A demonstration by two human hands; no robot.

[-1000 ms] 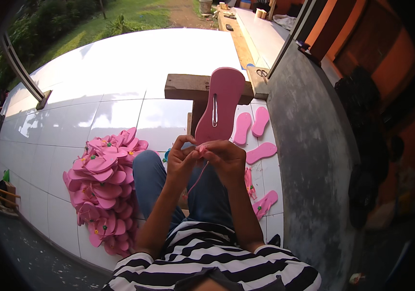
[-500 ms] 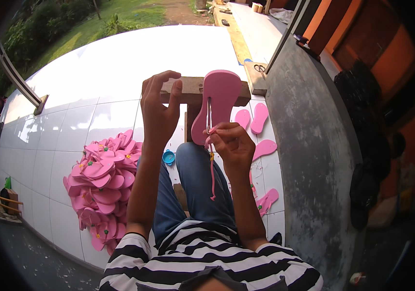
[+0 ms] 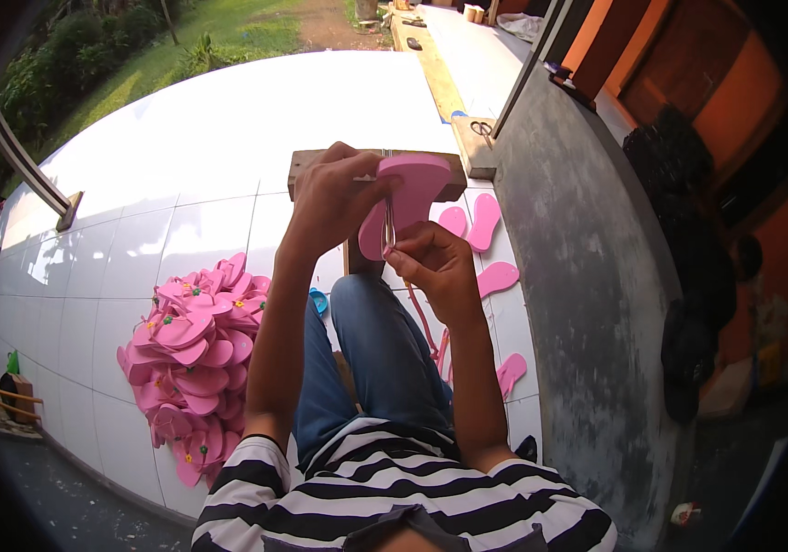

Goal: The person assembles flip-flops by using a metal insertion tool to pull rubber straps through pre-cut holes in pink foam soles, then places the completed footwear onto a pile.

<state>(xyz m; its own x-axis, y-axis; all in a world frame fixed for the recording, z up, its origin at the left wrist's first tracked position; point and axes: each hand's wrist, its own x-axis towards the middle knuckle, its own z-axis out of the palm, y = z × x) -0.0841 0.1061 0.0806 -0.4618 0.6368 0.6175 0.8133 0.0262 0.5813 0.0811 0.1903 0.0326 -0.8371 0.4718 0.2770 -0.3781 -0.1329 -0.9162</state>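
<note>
A pink flip-flop sole [image 3: 423, 191] is tilted against a wooden block stand [image 3: 454, 189] above my knees. My left hand [image 3: 334, 198] grips the sole's left edge near its far end, thumb lying over the face. Close to the sole's near end, my right hand [image 3: 435, 267] pinches a slim two-pronged metal tool [image 3: 389, 230] together with the end of a pink strap [image 3: 419, 308]. The tool lies along the sole, its far tip hidden near my left thumb. From my right fingers the strap hangs down over my knee.
Left of my legs is a heap of pink flip-flops [image 3: 196, 359] with small coloured trims. Loose pink soles [image 3: 484, 221] lie on the white tiles to the right. Beyond them are scissors [image 3: 481, 129] on a board and a grey concrete ledge [image 3: 578, 304]. A blue lid [image 3: 319, 301] sits by my knee.
My left hand has gone from raised and open to gripping the sole's edge. The sole has tilted and shifted slightly left. The strap now swings to the right.
</note>
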